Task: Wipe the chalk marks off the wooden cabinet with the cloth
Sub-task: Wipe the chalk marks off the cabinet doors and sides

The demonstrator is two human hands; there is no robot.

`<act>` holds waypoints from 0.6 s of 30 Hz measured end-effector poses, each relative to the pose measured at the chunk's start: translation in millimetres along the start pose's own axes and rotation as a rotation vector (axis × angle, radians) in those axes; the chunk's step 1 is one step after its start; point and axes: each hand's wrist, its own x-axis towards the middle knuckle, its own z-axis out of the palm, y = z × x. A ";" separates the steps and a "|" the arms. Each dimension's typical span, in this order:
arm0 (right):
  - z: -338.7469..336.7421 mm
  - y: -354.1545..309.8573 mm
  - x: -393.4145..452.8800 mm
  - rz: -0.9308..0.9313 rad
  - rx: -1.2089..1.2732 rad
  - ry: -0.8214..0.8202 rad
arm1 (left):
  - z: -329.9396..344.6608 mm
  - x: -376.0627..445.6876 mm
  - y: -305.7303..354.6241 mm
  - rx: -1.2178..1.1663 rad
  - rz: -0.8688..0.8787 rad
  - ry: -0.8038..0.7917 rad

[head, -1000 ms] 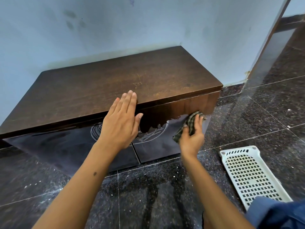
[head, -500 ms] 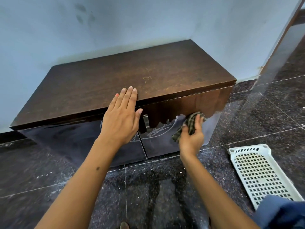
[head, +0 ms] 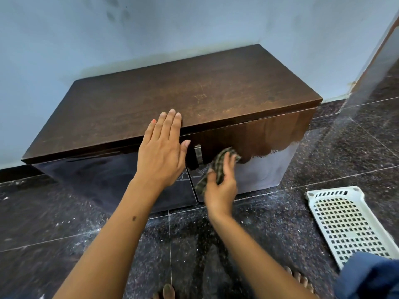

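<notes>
The left hand [head: 162,152] is lying flat on the front edge of the wooden cabinet [head: 172,96]. Its fingers are straight and it is holding nothing. It is just leaning there. If it is pressing too hard or sliding, it could slip off the edge, and the person could be tipping forward.

A little to the right, faint chalk marks [head: 195,172] are showing on the shiny dark front, low down near the gap between the two doors. Part of them is hiding behind the hands, so I cannot tell how much chalk is left.

The right hand [head: 220,186] is curling its fingers around the checked cloth [head: 218,164] and is pressing it on the right door, just under the small metal handle [head: 198,153]. The cloth is bunched up, so it could be missing some chalk or just smearing it around. It could also be catching on the handle and pulling loose.

Far to the right, a white plastic basket [head: 345,225] is lying on the dark floor [head: 64,223], well apart from the cabinet. A foot could be bumping it.
</notes>
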 end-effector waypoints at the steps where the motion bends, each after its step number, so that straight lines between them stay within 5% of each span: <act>1: 5.3 3.8 -7.3 0.029 0.001 -0.039 | -0.7 0.1 -0.8 -0.001 0.010 -0.001; 5: -3.8 13.3 2.5 0.324 0.128 -0.007 | -1.6 -3.7 -9.0 0.007 -0.004 0.014; 11: 13.0 9.9 -7.6 0.053 0.015 -0.024 | 4.2 -9.0 -12.4 0.032 -0.062 0.033; 16: 5.3 21.4 -2.1 0.231 0.012 -0.005 | 4.3 -9.2 -12.1 0.032 -0.055 0.043; 18: 1.3 17.1 7.1 0.152 -0.022 0.077 | 5.8 -9.1 -11.9 0.038 -0.060 0.048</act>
